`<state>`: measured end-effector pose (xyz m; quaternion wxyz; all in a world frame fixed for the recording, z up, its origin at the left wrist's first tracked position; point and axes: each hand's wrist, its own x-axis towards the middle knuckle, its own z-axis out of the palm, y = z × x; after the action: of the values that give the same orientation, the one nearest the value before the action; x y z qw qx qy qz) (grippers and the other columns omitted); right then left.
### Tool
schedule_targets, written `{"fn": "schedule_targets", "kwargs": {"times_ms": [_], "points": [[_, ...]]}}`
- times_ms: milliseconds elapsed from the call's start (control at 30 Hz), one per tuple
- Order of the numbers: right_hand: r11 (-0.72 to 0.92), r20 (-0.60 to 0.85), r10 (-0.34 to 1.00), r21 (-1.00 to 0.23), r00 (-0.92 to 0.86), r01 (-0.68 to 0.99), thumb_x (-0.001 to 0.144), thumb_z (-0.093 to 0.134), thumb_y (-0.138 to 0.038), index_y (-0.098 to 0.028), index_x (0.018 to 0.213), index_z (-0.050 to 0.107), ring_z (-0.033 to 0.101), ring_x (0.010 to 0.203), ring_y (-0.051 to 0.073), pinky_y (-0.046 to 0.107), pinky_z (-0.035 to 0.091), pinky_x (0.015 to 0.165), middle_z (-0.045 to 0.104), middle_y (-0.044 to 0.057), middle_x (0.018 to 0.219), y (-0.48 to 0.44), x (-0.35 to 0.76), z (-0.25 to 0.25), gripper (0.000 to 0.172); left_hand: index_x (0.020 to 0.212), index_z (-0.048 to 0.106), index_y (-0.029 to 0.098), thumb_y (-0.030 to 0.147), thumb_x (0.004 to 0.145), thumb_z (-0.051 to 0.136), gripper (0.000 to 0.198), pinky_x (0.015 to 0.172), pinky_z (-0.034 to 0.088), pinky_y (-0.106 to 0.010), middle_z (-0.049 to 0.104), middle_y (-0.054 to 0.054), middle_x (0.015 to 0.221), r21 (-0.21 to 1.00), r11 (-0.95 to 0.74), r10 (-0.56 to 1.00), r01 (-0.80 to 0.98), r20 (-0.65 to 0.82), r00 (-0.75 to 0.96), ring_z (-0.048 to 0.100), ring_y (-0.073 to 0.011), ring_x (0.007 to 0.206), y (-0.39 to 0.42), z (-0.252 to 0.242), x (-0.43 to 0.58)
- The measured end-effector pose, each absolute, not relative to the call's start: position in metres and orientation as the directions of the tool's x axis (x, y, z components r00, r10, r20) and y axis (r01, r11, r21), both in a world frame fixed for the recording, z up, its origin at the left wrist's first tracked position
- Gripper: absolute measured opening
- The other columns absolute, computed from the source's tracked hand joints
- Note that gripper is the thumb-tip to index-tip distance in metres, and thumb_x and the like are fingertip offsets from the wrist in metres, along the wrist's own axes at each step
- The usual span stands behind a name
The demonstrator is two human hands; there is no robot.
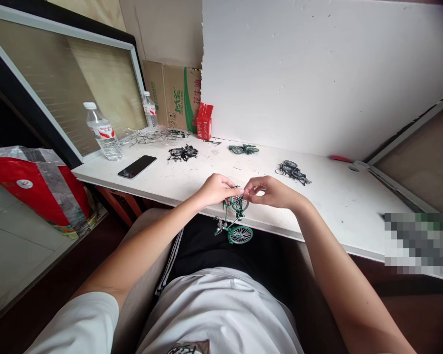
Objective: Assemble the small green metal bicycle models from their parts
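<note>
A small green model bicycle [236, 221] hangs over my lap at the front edge of the white table [335, 196]. My left hand [216, 189] is closed on its upper part beside the top wheel. My right hand [271, 191] pinches at that same wheel from the right, fingertips pressed together. The lower wheel and frame dangle free below both hands.
On the table lie a black model bicycle [293, 172], another black one [182, 153], a green one [243, 149], a phone [137, 166], wire parts frames [151, 136], two water bottles [103, 132], a red box [204, 121]. A cardboard box [177, 96] stands behind; a red bag [37, 187] lies left.
</note>
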<state>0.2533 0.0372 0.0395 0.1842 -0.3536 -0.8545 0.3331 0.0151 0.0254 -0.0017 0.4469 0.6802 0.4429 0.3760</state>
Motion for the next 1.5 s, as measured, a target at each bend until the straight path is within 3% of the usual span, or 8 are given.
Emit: {"fn": "schedule_targets", "kwargs": {"times_ms": [200,433,1133,1500], "points": [[0.489,0.018,0.715,-0.727,-0.698,0.482,0.088,0.076,-0.046,-0.023,0.098,0.081,0.075,0.084,0.022,0.035,0.060,0.083,0.082,0.004,0.093,0.037,0.256,0.043,0.025,0.080,0.080,0.013,0.059,0.076,0.089,0.047,0.055,0.043,-0.028,0.074,-0.007,0.068,0.956,-0.178,0.938,0.233,0.093,0.334,0.063,-0.0161,0.058,0.025,-0.003,0.016],[0.438,-0.013,0.724,-0.764,-0.690,0.474,0.088,0.078,-0.047,-0.023,0.095,0.082,0.074,0.086,0.022,0.035,0.059,0.084,0.082,0.005,0.093,0.031,0.258,0.053,0.025,0.084,0.079,0.012,0.050,0.076,0.093,0.042,0.052,0.045,-0.027,0.071,-0.006,0.064,0.990,-0.048,0.933,0.134,-0.003,0.361,0.061,-0.0141,0.054,0.018,0.007,0.019],[0.346,-0.063,0.661,-0.858,-0.748,0.379,0.088,0.079,-0.049,-0.019,0.105,0.081,0.073,0.095,0.022,0.036,0.055,0.090,0.080,0.007,0.099,0.044,0.266,0.043,0.034,0.090,0.080,0.011,0.053,0.078,0.091,0.046,0.054,0.043,-0.026,0.075,-0.008,0.075,0.994,-0.017,0.922,0.108,-0.026,0.387,0.063,-0.0138,0.060,0.023,0.000,0.018],[0.260,-0.100,0.673,-0.896,-0.733,0.360,0.085,0.082,-0.050,-0.018,0.100,0.081,0.070,0.096,0.022,0.038,0.052,0.094,0.078,0.007,0.098,0.053,0.267,0.033,0.035,0.087,0.081,0.011,0.049,0.079,0.090,0.039,0.055,0.042,-0.026,0.075,-0.009,0.076,0.995,0.043,0.930,0.086,-0.071,0.361,0.064,-0.0144,0.063,0.028,-0.011,0.021]]}}
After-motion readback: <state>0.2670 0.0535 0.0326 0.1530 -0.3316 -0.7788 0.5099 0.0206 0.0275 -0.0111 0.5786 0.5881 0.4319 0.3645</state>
